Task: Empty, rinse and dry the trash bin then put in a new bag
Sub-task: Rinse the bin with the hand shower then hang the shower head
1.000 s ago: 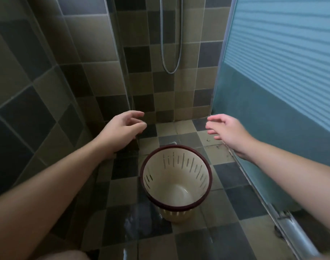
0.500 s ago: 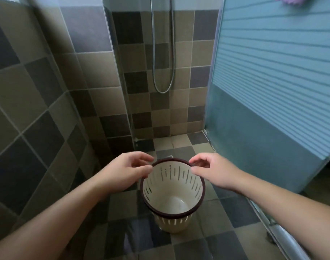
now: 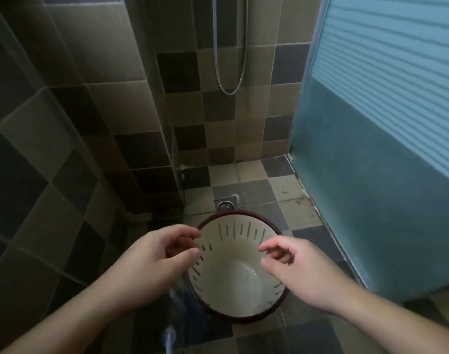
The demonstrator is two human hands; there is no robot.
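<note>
cream plastic, dark red rim: the trash bin stands upright and empty on the floor tiles, between both sets of fingers. left hand and right hand hover at its rim, fingers loosely apart, holding nothing. probably light, stiff and wet-slick; pinch the rim on opposite sides.

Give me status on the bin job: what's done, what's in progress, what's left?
Done: the cream slotted plastic bin with the dark red rim stands upright and empty on the tiled shower floor, near the floor drain. In hand: left hand and right hand hover open at the rim, gripping nothing. Left: drying, and a new bag; none is visible.
</note>
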